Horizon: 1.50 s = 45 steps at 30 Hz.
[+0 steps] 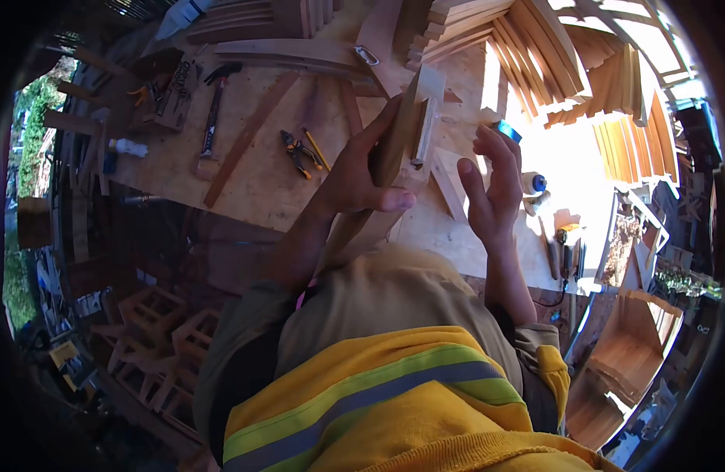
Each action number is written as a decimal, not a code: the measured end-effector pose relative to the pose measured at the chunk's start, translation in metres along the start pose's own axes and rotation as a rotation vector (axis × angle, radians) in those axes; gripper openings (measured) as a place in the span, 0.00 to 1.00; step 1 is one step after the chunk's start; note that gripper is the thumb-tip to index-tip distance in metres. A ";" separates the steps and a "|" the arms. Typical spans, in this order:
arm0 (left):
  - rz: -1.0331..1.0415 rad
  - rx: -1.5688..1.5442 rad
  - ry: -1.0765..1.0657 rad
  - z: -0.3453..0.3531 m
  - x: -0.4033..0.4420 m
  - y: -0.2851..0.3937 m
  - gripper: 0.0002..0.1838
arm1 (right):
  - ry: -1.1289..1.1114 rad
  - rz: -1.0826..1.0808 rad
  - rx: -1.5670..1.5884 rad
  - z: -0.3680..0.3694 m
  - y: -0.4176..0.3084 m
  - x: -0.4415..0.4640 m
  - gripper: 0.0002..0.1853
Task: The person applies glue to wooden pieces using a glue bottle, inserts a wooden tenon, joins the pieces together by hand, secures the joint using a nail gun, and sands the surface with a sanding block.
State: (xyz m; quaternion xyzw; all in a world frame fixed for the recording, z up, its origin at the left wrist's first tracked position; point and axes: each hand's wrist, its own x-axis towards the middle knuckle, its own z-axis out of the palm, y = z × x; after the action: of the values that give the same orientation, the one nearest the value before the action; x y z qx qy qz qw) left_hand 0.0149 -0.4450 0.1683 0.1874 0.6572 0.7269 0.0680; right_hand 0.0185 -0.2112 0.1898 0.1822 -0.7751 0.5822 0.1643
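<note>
Hands, two, bare: your left hand (pixel 348 175), closed firmly round a long wooden piece (pixel 394 149), thumb laid across it; your right hand (pixel 498 185), raised to the right and apart from it, fingers loosely curled, thumb spread wide, nothing seen in its grasp. Wooden piece, one: tilted, in front of your body above the workbench (pixel 174 169), its far end pointing away from you; a pale strip (pixel 423 134) shows along its right side, though whether fixed to it or merely lying against it you cannot tell from here. Step in hand, as judged: steadying and presenting the piece with the left, the right being free. Next move, as judged: calls for a firm left hold and a clear space for the right to meet the wood without knocking the strip. Nearby, right: a blue object (pixel 507 130) just beside the right fingers, contact uncertain; a stack of curved wooden slats (pixel 535 55) beyond. Nearby, left: pliers (pixel 294 149) and a yellow pencil (pixel 316 148), side by side; a reddish wooden strip (pixel 248 141); a hammer (pixel 213 118), lying well apart from both hands.
</note>
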 end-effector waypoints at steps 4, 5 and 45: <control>-0.035 -0.030 -0.011 0.006 0.000 0.001 0.71 | -0.104 -0.364 -0.395 -0.003 -0.009 0.010 0.21; -0.015 0.013 -0.023 0.007 0.001 0.003 0.71 | -0.108 -0.451 -0.493 -0.002 -0.011 0.014 0.21; -0.139 0.594 0.496 -0.066 -0.023 -0.009 0.67 | -0.702 0.831 0.263 0.073 0.280 0.015 0.37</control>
State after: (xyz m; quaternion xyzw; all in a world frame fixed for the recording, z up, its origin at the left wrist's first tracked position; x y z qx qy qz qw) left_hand 0.0108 -0.5132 0.1511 -0.0275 0.8465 0.5221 -0.1008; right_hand -0.1305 -0.2115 -0.0590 0.0630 -0.7107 0.5943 -0.3710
